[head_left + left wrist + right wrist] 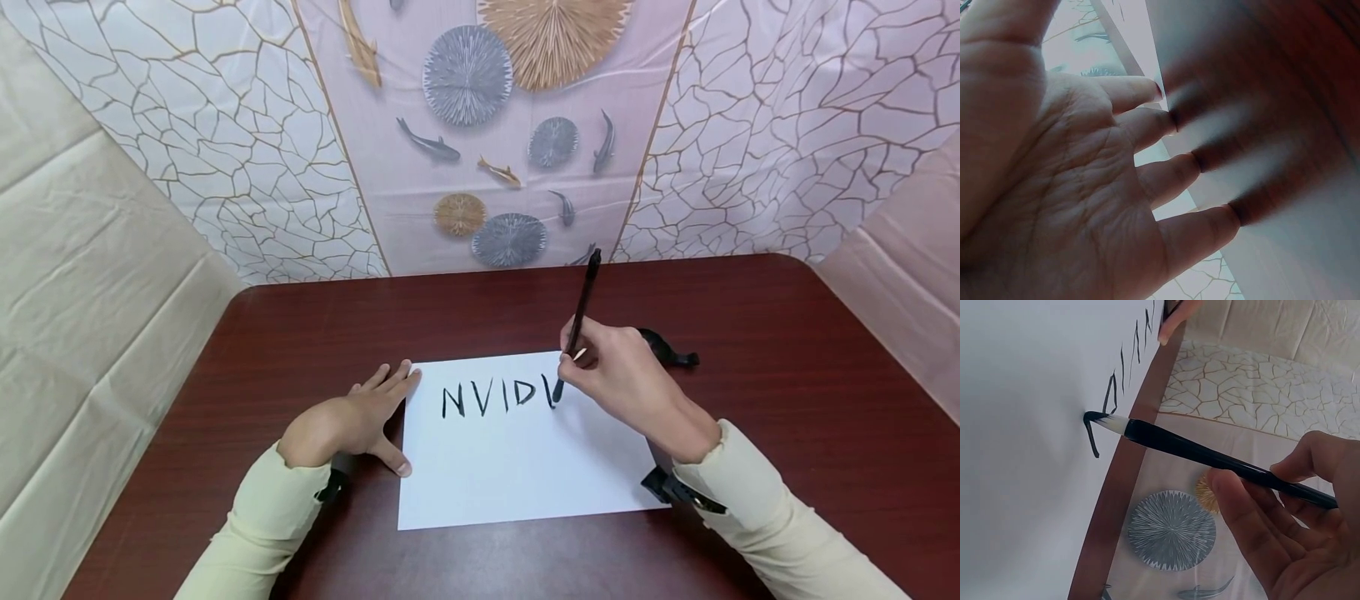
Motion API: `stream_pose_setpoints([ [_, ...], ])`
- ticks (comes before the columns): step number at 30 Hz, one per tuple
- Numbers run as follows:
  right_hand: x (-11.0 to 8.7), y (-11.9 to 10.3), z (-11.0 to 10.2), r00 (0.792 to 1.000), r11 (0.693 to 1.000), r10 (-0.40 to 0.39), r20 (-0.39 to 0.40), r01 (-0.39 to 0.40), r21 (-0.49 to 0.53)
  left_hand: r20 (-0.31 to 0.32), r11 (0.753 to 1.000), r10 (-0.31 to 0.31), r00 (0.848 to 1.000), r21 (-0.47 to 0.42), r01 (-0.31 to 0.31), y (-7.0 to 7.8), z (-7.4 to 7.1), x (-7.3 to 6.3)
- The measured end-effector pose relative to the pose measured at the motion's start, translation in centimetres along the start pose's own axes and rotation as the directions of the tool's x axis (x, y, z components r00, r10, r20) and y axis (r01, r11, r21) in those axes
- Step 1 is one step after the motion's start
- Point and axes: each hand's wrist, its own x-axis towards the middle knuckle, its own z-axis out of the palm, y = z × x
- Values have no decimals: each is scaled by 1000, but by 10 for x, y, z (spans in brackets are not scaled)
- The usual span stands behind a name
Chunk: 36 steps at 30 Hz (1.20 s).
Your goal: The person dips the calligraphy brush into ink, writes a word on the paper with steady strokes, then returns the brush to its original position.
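A white sheet of paper point(510, 483) lies on the table, with the brushed black letters "NVID" and one further stroke beside them. My right hand point(633, 379) pinches a black-handled writing brush point(585, 296) between thumb and fingers, well up its handle. In the right wrist view the pale bristles point(1110, 422) have an inked black tip, which meets the paper at one end of that last stroke. Fingers spread, my left hand point(352, 425) rests along the paper's left edge, thumb over the border. The left wrist view shows its palm point(1079, 187) and fingertips against the table.
A small black object with a narrow neck point(667, 348) lies on the dark red wooden table point(330, 325), partly behind my right hand. Patterned cloth point(277, 142) hangs along the table's back edge, and beige cloth point(97, 333) stands at the sides.
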Motion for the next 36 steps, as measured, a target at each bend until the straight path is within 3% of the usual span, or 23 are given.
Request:
stream_pose_setpoints([
  [15, -1, -4, -22, 992, 999, -32, -122, 37, 33, 4, 1000, 7, 1000, -1, -7, 0, -2, -1],
  [36, 3, 9, -23, 993, 1000, 7, -118, -8, -4, -1, 1000, 6, 1000, 0, -6, 1, 0, 0],
])
